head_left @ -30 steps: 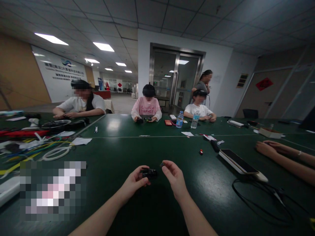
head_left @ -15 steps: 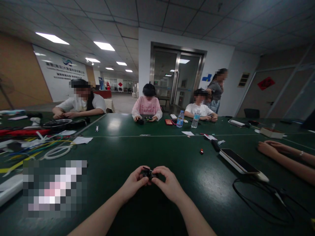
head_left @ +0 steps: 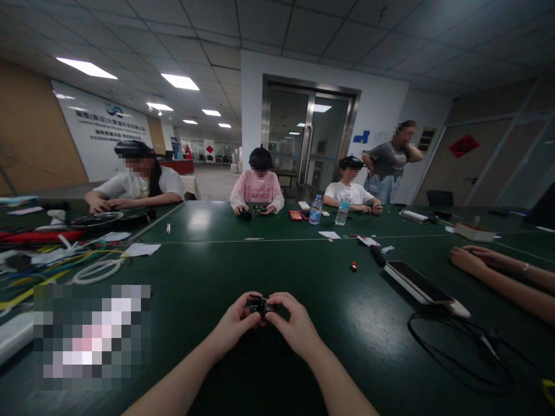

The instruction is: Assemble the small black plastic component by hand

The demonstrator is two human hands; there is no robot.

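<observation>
A small black object (head_left: pixel 260 306) is held between my two hands, low in the centre of the head view, above the green table (head_left: pixel 208 266). My left hand (head_left: pixel 237 323) pinches its left side with thumb and fingers. On the right side, the fingertips and thumb of my right hand (head_left: pixel 291 322) close on the same object. Its finer details are too dark and small to make out.
Cables (head_left: pixel 93 268) and tools crowd the left. To the right lie a phone-like device (head_left: pixel 418 282), a black cable (head_left: pixel 459 370) and a small red item (head_left: pixel 354 266). Two bottles (head_left: pixel 315 210) stand farther back. Another person's forearms (head_left: pixel 511 274) rest at right; several people are around.
The view has shifted slightly, so the table items appear a little farther left. Both hands keep hold of the black object. The standing person at the back has moved right and raised an arm.
</observation>
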